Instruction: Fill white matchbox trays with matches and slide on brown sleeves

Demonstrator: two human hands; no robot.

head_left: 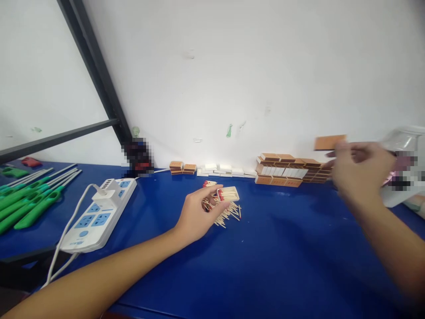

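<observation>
Two hands at work in the head view: my left hand point(199, 217) gripped a small match tray point(234, 193) between thumb and index finger, open side up, red heads toward my palm. It sat just over the pile of loose matches point(223, 219) on the blue table point(265, 261), probably so strays would drop back there; the edge pinch likely left the top uncovered. My right hand point(363, 168), motion-blurred, pinched an orange matchbox piece point(325, 142) by its right end, above the stacked matchboxes point(280, 180); full box or bare sleeve, couldn't tell. Held high, presumably, to clear the stack. Stack and white box pieces point(226, 169) lined the wall point(212, 88), likely for backing and to stay out of my way. Left forearm reached from lower left, fingers curled; right forearm slanted up from lower right, wrist bent, fingers pointing left.
</observation>
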